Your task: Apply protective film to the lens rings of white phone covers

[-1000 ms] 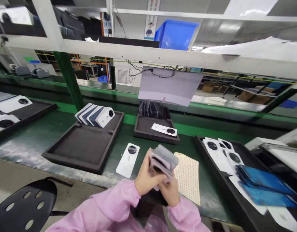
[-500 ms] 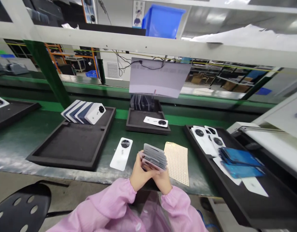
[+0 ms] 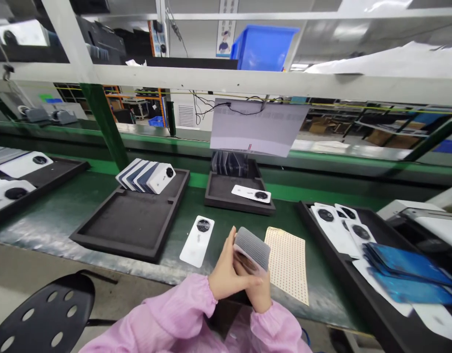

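Observation:
My left hand [image 3: 226, 274] and my right hand [image 3: 258, 293] are both closed round a thick stack of thin grey phone back covers [image 3: 252, 247], held upright just above the near edge of the green bench [image 3: 56, 206]. The left fingers wrap the stack's left side; the right hand supports it from below. Left of the stack a single white phone back cover [image 3: 197, 241] with a round black camera ring lies flat. To the right lies a sheet of small dotted stickers [image 3: 288, 262].
A black foam tray [image 3: 111, 230] holds several leaning white and blue covers at its far end. A smaller tray [image 3: 226, 193] behind has one white cover. A right-hand tray [image 3: 361, 304] carries white covers and blue films. A black perforated stool [image 3: 41, 318] stands at lower left.
The fanned stack has been squared up into a neat block and tilted upright between my hands. The view swung left and back again.

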Demonstrator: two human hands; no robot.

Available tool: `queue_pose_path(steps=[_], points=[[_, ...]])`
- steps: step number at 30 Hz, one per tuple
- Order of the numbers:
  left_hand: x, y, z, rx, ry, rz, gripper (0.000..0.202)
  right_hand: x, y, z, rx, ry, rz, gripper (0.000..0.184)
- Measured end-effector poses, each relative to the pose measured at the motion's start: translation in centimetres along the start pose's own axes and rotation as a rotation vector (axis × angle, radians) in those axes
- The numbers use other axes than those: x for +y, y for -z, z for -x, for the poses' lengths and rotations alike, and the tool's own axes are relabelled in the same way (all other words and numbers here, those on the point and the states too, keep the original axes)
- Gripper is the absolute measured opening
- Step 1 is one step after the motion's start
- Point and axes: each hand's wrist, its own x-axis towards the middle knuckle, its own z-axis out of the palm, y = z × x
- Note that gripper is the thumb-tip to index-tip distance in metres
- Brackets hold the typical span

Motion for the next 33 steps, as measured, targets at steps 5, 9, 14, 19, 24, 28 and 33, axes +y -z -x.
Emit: queue_pose_path(steps=[5,9,14,19,24,28,33], points=[[0.0,0.3,-1.0,0.059,0.044,0.145,0.094,0.6,0.9,-0.7,-0.108,0.079,0.125,0.028],[-0.1,0.4,-2.3,-0.015,0.083,0.211,0.082,1.4,0.9,-0.7,-0.051,0.173,0.245,0.026],[1.7,2.6,-1.6,-0.165,0.239,0.333,0.084,1.0,1.6,-2.0,0.058,0.443,0.406,0.021],[6.4,8.0,-2.2,-0.588,0.668,0.585,0.096,-2.4,2.5,-5.1,-0.118,0.797,0.477,0.018],[9.3,10.0,-3.4,-0.490,0.866,0.388,0.047,-5.0,-0.5,-8.0,-0.349,1.051,0.508,0.016],[10.2,11.3,-4.2,-0.328,0.737,0.050,0.040,-5.7,-3.9,-10.7,-0.449,1.173,0.508,0.017],[11.5,17.8,-8.9,-0.099,0.622,-0.332,0.049,-6.0,-5.5,-12.5,-0.213,1.056,0.595,0.038]])
